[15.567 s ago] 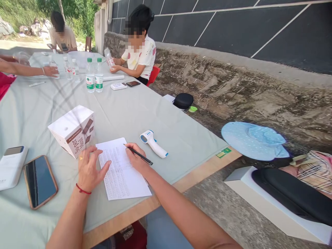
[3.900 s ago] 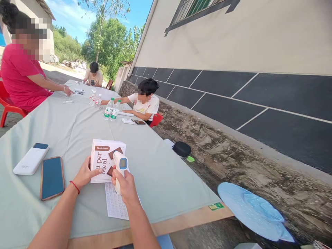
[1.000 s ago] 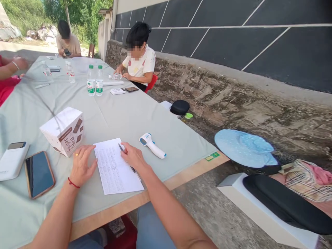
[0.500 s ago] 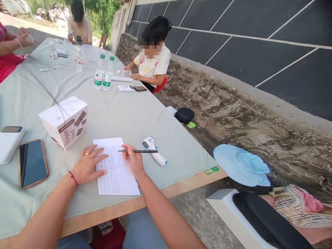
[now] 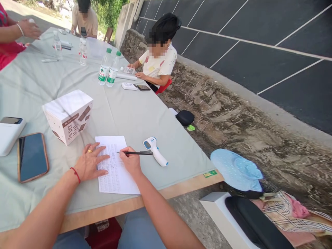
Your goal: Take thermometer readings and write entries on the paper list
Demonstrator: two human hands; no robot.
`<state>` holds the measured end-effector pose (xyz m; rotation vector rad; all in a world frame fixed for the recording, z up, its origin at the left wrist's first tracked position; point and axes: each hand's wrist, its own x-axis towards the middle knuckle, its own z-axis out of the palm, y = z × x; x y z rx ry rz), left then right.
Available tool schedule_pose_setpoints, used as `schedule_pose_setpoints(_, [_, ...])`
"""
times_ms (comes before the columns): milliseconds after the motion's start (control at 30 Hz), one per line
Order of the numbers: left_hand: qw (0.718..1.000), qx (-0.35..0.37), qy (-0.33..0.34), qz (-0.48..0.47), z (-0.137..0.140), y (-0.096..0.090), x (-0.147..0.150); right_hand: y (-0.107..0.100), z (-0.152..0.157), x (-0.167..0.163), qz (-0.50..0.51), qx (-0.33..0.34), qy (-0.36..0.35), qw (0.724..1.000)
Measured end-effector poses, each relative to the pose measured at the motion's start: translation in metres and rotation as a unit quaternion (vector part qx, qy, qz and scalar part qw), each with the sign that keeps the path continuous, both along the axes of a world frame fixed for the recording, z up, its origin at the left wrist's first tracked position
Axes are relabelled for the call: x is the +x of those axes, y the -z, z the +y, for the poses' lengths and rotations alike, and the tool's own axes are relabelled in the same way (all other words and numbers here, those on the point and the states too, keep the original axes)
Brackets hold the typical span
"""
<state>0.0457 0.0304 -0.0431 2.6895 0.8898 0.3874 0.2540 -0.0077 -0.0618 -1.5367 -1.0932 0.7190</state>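
A white sheet of paper (image 5: 121, 181) covered in rows of small handwriting lies near the table's front edge. My left hand (image 5: 92, 162) rests flat on its left side, fingers spread. In my right hand (image 5: 131, 160) is a black pen (image 5: 141, 152), gripped between thumb and fingers, its tip at the written lines. Just right of that hand lies a white and blue infrared thermometer (image 5: 156, 152). A white and brown carton (image 5: 68, 116) stands beyond my left hand. Further left are a smartphone (image 5: 33, 157) and a white device with a dark screen (image 5: 10, 133).
Two green-capped water bottles (image 5: 103, 69) stand mid-table, with more bottles (image 5: 57, 46) behind. A person (image 5: 160, 58) sits at the right side, another (image 5: 84, 20) at the far end; a third person's hands (image 5: 29, 29) show at left. A blue hat (image 5: 236, 169) lies beyond the table's right corner.
My right hand has moved slightly left over the paper, covering the circled mark. The pen stays in it. My left hand stays flat on the sheet. The camera view has shifted a little.
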Motion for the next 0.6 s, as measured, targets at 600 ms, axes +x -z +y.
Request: schedule_pose_setpoints(600, [0.999,0.019,0.000,0.027,-0.0013,-0.0024,0.0010,0.0059,0.0001,0.0024,-0.031,0.005,-0.042,0.999])
